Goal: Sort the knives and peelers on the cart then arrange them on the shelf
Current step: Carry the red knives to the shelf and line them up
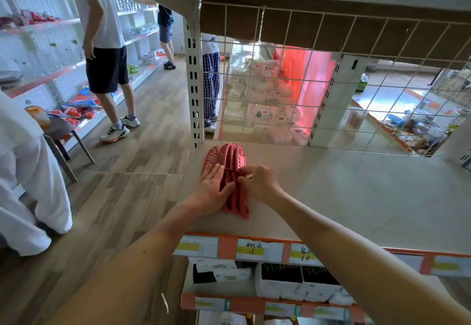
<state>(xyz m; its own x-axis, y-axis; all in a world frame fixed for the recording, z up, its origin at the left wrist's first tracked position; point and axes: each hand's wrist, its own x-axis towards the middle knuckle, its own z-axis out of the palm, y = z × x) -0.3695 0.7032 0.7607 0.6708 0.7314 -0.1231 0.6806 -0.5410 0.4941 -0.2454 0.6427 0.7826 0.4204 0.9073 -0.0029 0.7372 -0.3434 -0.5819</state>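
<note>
Several red sheathed knives [230, 156] lie side by side at the left end of the beige shelf [344, 192], tips pointing away from me. My left hand [212, 187] rests flat on the left ones, fingers straight, thumb against a handle. My right hand [257, 182] has its fingers curled and pinches the rightmost knife near its middle. The cart is out of view.
A wire mesh panel [331, 82] backs the shelf, with a slotted upright post [193, 82] at the left corner. Price labels [260, 249] line the shelf's front edge, boxes stand on the shelf below. People stand in the aisle at left beside a stool [63, 133].
</note>
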